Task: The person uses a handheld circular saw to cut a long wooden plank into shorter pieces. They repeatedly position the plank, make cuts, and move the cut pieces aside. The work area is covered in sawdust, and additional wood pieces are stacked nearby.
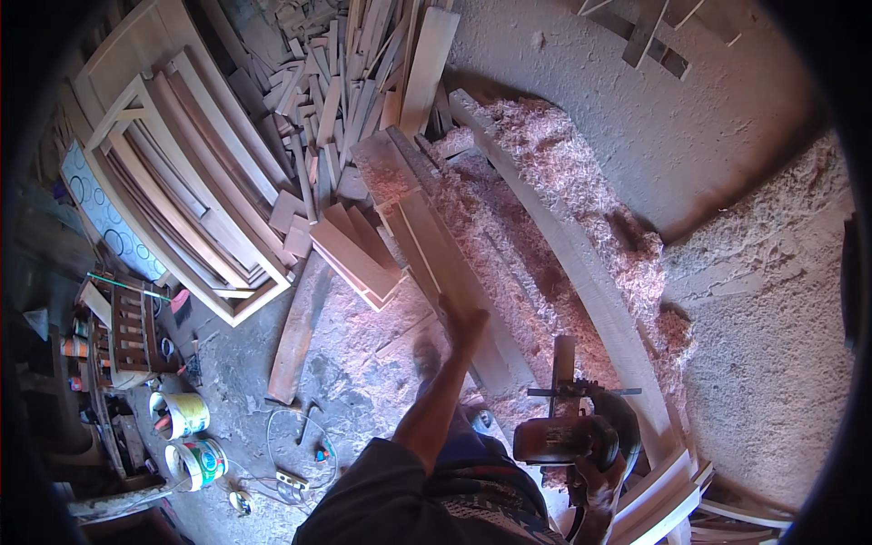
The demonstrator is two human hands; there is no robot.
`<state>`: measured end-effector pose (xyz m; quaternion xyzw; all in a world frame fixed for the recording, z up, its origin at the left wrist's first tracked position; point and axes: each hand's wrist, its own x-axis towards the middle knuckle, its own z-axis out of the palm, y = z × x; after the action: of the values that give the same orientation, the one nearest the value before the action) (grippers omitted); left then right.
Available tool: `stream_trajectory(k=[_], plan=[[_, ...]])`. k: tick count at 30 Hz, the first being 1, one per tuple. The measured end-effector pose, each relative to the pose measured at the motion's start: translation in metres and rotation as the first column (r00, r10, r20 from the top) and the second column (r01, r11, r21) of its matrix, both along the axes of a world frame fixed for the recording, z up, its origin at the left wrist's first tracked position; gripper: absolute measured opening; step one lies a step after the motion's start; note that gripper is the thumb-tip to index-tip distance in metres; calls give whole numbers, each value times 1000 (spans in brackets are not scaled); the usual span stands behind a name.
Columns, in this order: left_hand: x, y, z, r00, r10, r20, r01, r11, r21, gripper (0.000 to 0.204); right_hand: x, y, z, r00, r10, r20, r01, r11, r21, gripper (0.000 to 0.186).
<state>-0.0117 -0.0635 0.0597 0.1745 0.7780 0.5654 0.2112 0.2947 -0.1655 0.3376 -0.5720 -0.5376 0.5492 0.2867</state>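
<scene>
My left hand (461, 322) grips a long, narrow light wooden strip (411, 250), which lies along a wider board (489, 354) on a plank work surface scattered with shavings. My right hand (599, 477), lower right, holds a dark power tool (554, 440) with a metal guide bar across it. A few short boards (354, 259) lie stacked just left of the strip. A long rough plank (572, 263) runs to the right, amid heaped pale shavings (618, 209).
Door and window frames (182, 182) lean at left beside piled offcuts (331, 82). Two buckets (195, 463), a wooden chair-like frame (136, 336) and loose cables (291, 481) are lower left. A dusty wall or slab (681, 91) is at right, with curved pieces (663, 495) at lower right.
</scene>
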Motion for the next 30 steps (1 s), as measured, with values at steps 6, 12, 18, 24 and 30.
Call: stream_trajectory(k=[6, 12, 18, 24, 30], plan=[[-92, 27, -33, 985, -17, -170, 32, 996, 86, 107, -5, 8, -6, 966, 213, 149, -240, 950, 200, 56], [-81, 29, -6, 982, -175, -65, 166, 979, -122, 114, -7, 6, -6, 862, 318, 394, -431, 869, 243, 54], [-128, -21, 46, 854, -396, -339, 413, 911, -23, 64, -41, 5, 6, 865, 434, 251, -448, 894, -3, 57], [-134, -74, 137, 68, -855, -514, 500, 475, -724, 79, -83, 8, -19, 792, 575, 204, -587, 809, -2, 59], [-136, -51, 79, -264, -856, -445, 461, 293, -838, 93, -105, 7, -36, 796, 562, 223, -576, 818, -5, 60]])
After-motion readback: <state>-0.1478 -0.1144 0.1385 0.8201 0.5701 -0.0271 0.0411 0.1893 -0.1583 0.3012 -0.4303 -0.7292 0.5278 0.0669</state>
